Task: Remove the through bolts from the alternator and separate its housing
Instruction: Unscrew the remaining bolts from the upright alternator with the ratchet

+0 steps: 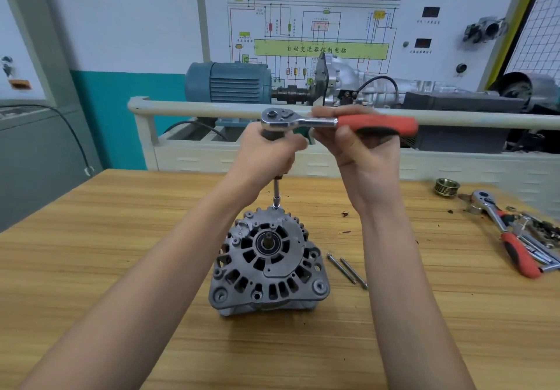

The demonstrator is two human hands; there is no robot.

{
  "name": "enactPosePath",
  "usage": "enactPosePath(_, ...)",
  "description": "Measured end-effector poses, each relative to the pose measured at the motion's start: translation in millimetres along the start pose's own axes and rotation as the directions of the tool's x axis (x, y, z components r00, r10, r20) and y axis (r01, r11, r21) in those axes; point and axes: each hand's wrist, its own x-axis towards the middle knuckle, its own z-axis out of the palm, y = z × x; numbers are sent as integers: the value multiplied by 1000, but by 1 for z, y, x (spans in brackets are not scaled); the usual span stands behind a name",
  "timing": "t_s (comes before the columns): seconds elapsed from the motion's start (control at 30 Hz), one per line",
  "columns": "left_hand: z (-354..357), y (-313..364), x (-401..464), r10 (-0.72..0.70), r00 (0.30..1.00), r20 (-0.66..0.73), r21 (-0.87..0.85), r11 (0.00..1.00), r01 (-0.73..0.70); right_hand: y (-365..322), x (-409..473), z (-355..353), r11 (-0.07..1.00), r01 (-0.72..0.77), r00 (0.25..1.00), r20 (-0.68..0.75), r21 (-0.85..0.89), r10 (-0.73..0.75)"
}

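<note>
A grey alternator (268,265) stands on the wooden table (121,238), shaft end facing up. A ratchet wrench (333,123) with a red handle is held level above it. From the ratchet head a long extension with a socket (276,195) runs down to the alternator's far rim. My left hand (266,156) grips the extension just under the ratchet head. My right hand (363,147) holds the red handle. Two long through bolts (347,271) lie loose on the table, right of the alternator.
At the table's right edge lie a second red-handled ratchet (503,232), several sockets and small parts (539,232), and a ribbed pulley (446,187). Behind the table runs a white rail (197,109) with a blue motor (227,82) and a wiring board.
</note>
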Motion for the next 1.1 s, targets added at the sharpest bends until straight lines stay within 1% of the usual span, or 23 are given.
enactPosePath(0.07, -6, 1, -1, 48, 984, 169, 55, 997, -58, 3, 1, 2, 985, -95, 988, -108, 140, 111)
enactPosePath(0.1, -9, 2, -1, 60, 966, 250, 72, 994, -80, 5, 2, 3, 973, -135, 978, -134, 188, 162)
enactPosePath(0.17, -9, 4, -3, 53, 927, 371, 90, 992, -93, 7, 2, 5, 950, -191, 966, -126, 249, 227)
enactPosePath(0.23, -4, 4, -4, 36, 910, 413, 93, 992, -81, 5, 2, 4, 934, -201, 965, -103, 295, 240)
enactPosePath(0.27, -2, 3, -4, 35, 916, 399, 76, 995, -71, 4, 2, 2, 932, -186, 970, -93, 311, 225)
enactPosePath(0.33, 0, 1, -3, 33, 948, 316, 3, 999, -36, 0, 0, -1, 945, -142, 985, -55, 295, 165)
enactPosePath(0.4, 1, -2, 0, 13, 989, 145, -73, 997, -2, -2, 0, -3, 981, -86, 996, 3, 172, 87)
enactPosePath(0.47, 5, -3, 3, -8, 999, -48, -105, 994, 3, -3, -2, -2, 1000, -19, 997, 78, 21, 18)
enactPosePath(0.5, 7, -3, 4, -13, 994, -109, -112, 994, 1, -3, -2, -1, 999, 8, 994, 109, -37, -4)
enactPosePath(0.57, 7, -4, 3, -15, 990, -144, -114, 994, -2, -2, -2, 1, 997, 27, 993, 112, -78, -18)
enactPosePath(0.6, 5, -5, 2, -6, 993, -116, -103, 995, -6, -2, -2, 2, 998, 15, 996, 91, -57, -10)
enactPosePath(0.63, 1, -6, 1, 14, 999, -51, -88, 996, -19, -1, -2, 4, 1000, -7, 998, 59, -14, 8)
enactPosePath(0.67, -4, -6, 1, 45, 998, 44, -70, 997, -42, 0, -1, 5, 998, -42, 999, 17, 44, 41)
enactPosePath(0.7, -8, -5, 0, 75, 986, 150, -48, 996, -68, 2, 0, 6, 990, -87, 995, -31, 113, 91)
enactPosePath(0.77, -13, -3, -1, 93, 936, 340, 13, 994, -104, 5, 1, 8, 957, -170, 976, -92, 234, 195)
enactPosePath(0.83, -11, -1, -2, 72, 890, 450, 71, 991, -116, 7, 2, 9, 923, -209, 963, -96, 322, 252)
enactPosePath(0.87, -8, 0, -2, 61, 883, 465, 75, 991, -108, 7, 2, 9, 912, -212, 962, -90, 351, 258)
enactPosePath(0.93, -5, -1, -2, 51, 904, 425, 22, 998, -66, 5, 2, 7, 910, -191, 968, -83, 369, 237)
enactPosePath(1.0, -3, -3, -1, 49, 949, 313, -66, 997, -30, 3, 1, 4, 934, -148, 984, -43, 324, 171)
enactPosePath(1.07, -2, -4, 2, 23, 989, 145, -128, 992, -5, 1, 0, 2, 983, -79, 997, 32, 168, 74)
enactPosePath(1.1, -1, -4, 3, 8, 998, 65, -147, 989, 1, 0, -1, 2, 996, -40, 997, 71, 76, 35)
